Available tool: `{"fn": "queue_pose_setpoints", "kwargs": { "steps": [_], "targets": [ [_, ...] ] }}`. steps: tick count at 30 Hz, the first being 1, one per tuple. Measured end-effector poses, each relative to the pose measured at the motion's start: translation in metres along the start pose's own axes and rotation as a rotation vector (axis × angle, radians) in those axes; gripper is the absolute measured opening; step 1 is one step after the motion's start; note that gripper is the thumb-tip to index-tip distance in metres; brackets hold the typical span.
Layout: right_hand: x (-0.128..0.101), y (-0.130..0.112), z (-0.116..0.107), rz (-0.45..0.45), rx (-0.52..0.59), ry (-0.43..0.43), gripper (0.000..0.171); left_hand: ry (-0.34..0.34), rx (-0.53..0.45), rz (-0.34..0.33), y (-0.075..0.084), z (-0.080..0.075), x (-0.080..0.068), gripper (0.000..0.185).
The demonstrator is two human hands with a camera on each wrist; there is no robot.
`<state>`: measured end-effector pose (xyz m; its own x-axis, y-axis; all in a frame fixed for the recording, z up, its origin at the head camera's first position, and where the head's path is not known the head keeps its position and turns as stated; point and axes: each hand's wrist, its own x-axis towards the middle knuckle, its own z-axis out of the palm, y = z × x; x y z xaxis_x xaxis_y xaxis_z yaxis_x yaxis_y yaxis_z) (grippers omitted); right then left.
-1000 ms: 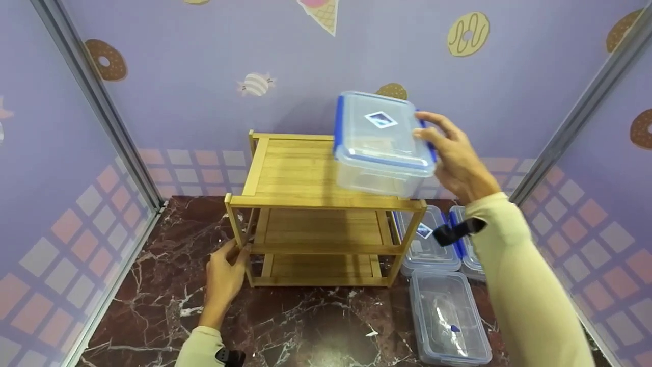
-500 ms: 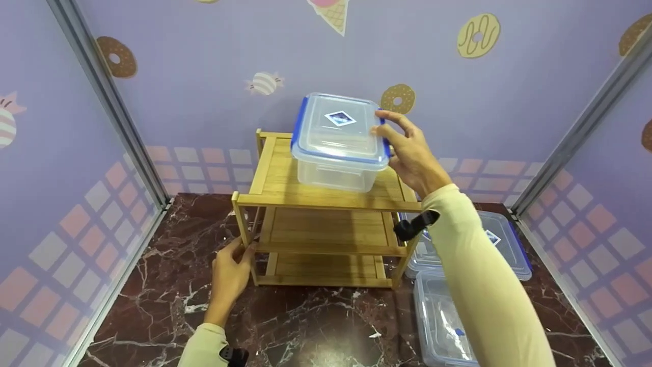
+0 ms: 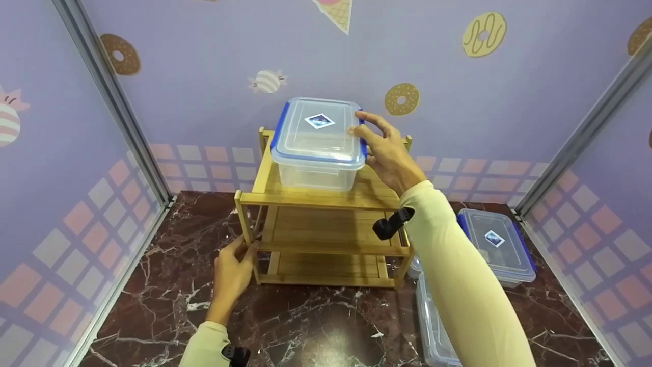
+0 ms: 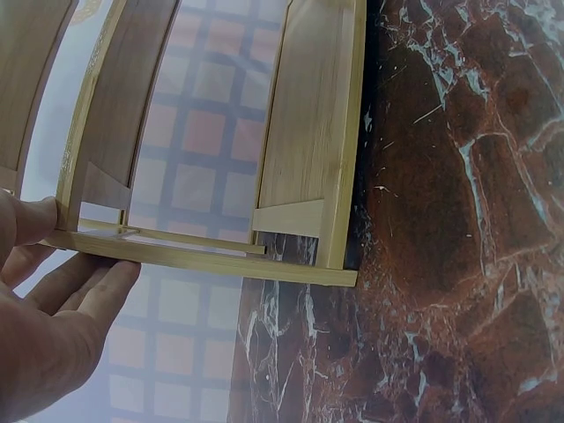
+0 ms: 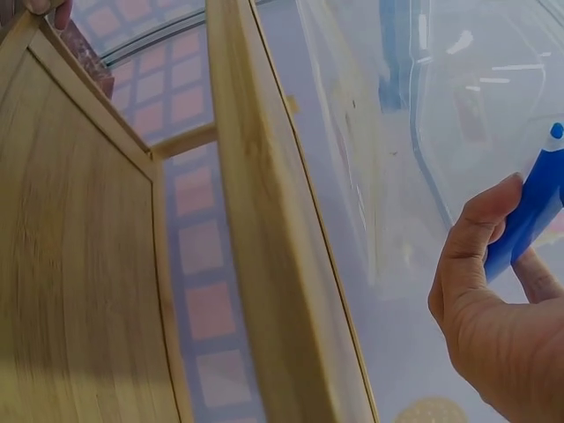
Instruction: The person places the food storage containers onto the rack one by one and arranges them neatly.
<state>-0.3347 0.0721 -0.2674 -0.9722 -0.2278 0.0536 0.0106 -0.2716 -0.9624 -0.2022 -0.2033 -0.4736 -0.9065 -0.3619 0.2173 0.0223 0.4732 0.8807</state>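
Note:
A clear plastic food container with blue side clips and a diamond-shaped sticker on its lid is over the left part of the top shelf of a wooden rack. My right hand grips its right side, thumb and fingers round the blue clip in the right wrist view. The container's base overlaps the top shelf in the head view. Low on the left, my left hand holds the rack's front post, fingers and thumb on either side of it in the left wrist view.
Right of the rack on the dark marbled floor stands another lidded container with blue clips. Nearer lies a clear container, partly hidden by my right sleeve. A purple patterned wall rises behind the rack, with more panels at both sides.
My right hand has carried the container leftward across the rack's top and slightly down. The left hand keeps its hold on the post; the head view has shifted a little.

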Motion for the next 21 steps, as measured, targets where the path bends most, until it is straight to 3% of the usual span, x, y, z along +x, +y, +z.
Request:
{"fn": "queue_pose_setpoints", "kwargs": {
  "steps": [14,21],
  "targets": [
    [0.007,0.012,0.011,0.034,0.046,-0.01,0.048,-0.024,-0.016,0.018,0.0,0.0,-0.001,0.029],
    [0.008,0.014,0.012,0.046,0.055,-0.007,0.053,-0.001,-0.011,0.028,0.0,0.0,0.0,0.027]
  ]
}}
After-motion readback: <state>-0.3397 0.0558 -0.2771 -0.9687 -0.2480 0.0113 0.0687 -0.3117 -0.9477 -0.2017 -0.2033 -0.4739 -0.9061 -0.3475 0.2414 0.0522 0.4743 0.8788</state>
